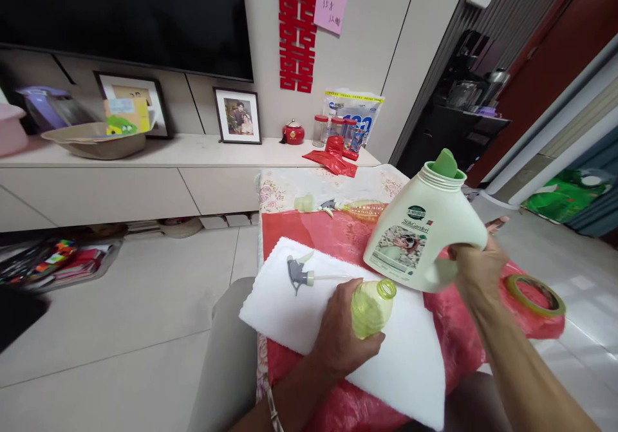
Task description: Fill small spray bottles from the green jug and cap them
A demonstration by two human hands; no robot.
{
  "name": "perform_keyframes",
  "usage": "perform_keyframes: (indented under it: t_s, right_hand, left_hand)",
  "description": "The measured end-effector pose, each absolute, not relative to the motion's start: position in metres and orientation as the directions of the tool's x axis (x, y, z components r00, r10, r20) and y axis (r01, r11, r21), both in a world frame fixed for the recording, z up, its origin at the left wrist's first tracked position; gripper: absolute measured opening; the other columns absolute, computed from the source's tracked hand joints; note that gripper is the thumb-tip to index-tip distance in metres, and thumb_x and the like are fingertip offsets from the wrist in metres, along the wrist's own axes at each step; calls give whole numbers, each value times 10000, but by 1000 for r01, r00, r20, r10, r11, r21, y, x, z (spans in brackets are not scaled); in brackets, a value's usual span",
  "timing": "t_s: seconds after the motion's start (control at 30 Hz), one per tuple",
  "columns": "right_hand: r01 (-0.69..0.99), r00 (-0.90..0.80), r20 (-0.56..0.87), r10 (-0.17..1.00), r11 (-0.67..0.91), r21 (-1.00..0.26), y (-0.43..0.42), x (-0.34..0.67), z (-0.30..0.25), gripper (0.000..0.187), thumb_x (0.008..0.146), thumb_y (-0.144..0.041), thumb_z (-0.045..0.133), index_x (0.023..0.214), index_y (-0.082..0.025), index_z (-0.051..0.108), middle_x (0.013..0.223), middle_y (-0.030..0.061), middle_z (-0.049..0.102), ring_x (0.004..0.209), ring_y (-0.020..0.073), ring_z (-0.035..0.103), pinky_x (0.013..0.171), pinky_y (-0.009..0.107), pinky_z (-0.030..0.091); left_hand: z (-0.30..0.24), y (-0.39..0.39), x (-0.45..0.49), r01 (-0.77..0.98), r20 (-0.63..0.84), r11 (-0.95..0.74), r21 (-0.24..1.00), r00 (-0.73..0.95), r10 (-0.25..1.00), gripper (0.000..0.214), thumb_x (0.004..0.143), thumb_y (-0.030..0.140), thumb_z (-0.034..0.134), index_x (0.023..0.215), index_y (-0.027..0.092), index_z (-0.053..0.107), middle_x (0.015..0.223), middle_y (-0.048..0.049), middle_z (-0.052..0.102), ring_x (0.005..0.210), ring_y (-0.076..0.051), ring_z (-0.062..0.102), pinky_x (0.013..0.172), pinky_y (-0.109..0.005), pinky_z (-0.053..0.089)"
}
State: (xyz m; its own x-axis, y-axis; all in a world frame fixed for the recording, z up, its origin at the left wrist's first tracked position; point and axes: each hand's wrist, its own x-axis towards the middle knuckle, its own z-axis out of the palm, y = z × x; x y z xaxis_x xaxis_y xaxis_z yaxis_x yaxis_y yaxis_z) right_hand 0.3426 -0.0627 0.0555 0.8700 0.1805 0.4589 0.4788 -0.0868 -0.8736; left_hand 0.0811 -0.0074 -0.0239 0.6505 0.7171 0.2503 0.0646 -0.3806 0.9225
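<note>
My left hand (338, 335) is wrapped round a translucent yellow-green spray bottle (369, 309), its neck uncapped and tilted up to the right. By its handle, my right hand (483, 264) grips a large pale green detergent jug (410, 239) with an open mouth and a green spout inside. The jug leans slightly, just beyond the bottle; I cannot tell whether its base touches the table. A grey spray head (298, 275) with a thin tube lies on the white towel (280, 309) left of the bottle. The tube's end is hidden behind my left hand.
Red plastic sheeting (284, 226) covers part of the flowered tablecloth (273, 194). Behind the towel lies an orange spray bottle (364, 210). A tape roll (535, 295) rests at the right. Glass jars (320, 131) and a white-blue bag (355, 107) stand on the cabinet at the back.
</note>
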Motion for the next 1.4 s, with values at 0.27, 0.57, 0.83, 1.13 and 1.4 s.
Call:
perform_keyframes:
  t_s: [0.27, 0.57, 0.83, 1.13, 1.4]
  right_hand:
    - [438, 886, 427, 178, -21, -899, -26, 337, 26, 136, 608, -248, 668, 673, -185, 567, 550, -73, 474, 498, 102, 413, 429, 235, 317]
    - [484, 858, 439, 266, -139, -864, -28, 333, 25, 243, 653, -361, 639, 798, -167, 651, 682, -26, 583, 614, 139, 498, 550, 265, 410]
    - [687, 726, 663, 182, -196, -700, -75, 292, 24, 502, 791, -413, 710, 1248, -211, 657, 1195, 95, 623, 1064, 249, 579, 922, 416, 475]
    - [880, 148, 644, 750, 198, -432, -65, 231, 11, 166, 940, -198, 549, 1048, -231, 672, 981, 49, 677, 936, 201, 625, 805, 349, 514]
    - [928, -78, 341, 937, 193, -319, 8, 164, 2, 125, 904, -241, 563, 960, -200, 666, 912, 65, 663, 838, 213, 566, 755, 338, 480]
  left_hand:
    - [-21, -7, 82, 115, 138, -262, 958, 618, 774, 905, 529, 168, 752, 1350, 201, 375, 1302, -132, 582, 1233, -343, 564, 1094, -531, 454]
    - [-18, -5, 81, 84, 99, -199, 976, 646, 757, 815, 537, 175, 787, 1270, 230, 434, 1253, -98, 600, 1202, -328, 578, 1076, -524, 461]
    - [-18, -9, 79, 21, 182, -245, 969, 609, 772, 818, 528, 153, 788, 1266, 213, 442, 1229, -110, 594, 1165, -324, 585, 1060, -539, 474]
    - [12, -2, 57, -110, 188, -154, 982, 461, 867, 763, 565, 195, 751, 1262, 235, 443, 1175, -74, 635, 1055, -278, 647, 938, -469, 559]
    - [48, 10, 5, 203, 90, -136, 970, 219, 971, 751, 620, 425, 765, 1295, 233, 499, 1220, -85, 673, 1095, -329, 662, 900, -470, 580]
